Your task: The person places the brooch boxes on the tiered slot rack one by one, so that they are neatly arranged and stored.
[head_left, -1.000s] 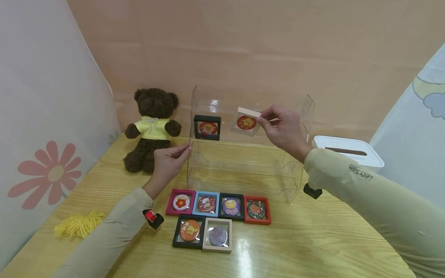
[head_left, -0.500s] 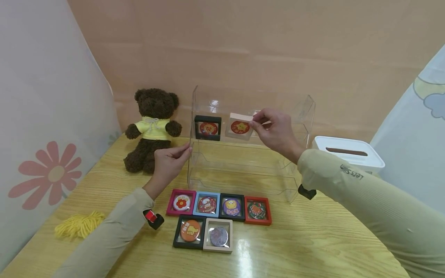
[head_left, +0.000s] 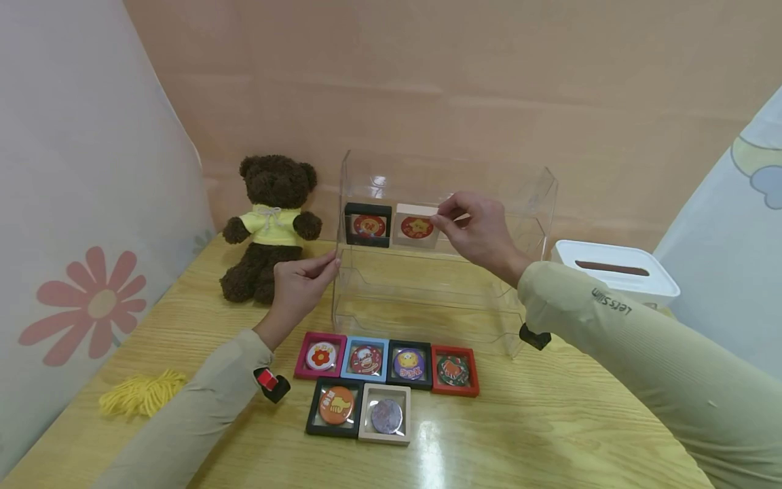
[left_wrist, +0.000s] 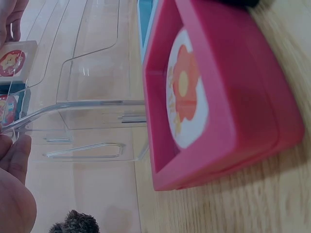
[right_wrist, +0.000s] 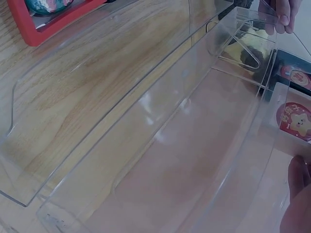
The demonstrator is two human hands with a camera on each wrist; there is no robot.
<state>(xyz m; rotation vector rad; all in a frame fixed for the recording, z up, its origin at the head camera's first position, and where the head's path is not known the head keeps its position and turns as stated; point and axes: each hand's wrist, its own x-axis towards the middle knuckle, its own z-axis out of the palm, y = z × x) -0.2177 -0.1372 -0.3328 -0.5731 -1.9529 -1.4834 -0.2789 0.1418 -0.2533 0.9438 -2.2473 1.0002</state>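
A clear acrylic tiered rack [head_left: 427,299] stands on the table. On its upper tier a black-framed badge [head_left: 368,225] stands upright at the left end. Beside it, my right hand [head_left: 479,227] pinches the right edge of a cream-framed badge [head_left: 417,225] with a yellow star on red; this frame also shows in the right wrist view, standing behind the clear front lip. My left hand [head_left: 301,285] pinches the rack's left side edge between thumb and fingers. In the left wrist view, a magenta-framed badge [left_wrist: 187,97] with a red flower fills the foreground.
Before the rack, several framed badges lie flat in two rows, among them a red frame [head_left: 455,371] and a light blue frame [head_left: 365,360]. A brown teddy bear [head_left: 271,227] sits left, yellow yarn [head_left: 142,394] lies front left, and a white tissue box [head_left: 617,268] stands right.
My right hand has moved left and slightly down with the cream-framed badge, which has gone from tilted to upright beside the black one. My left hand stays at the rack's side.
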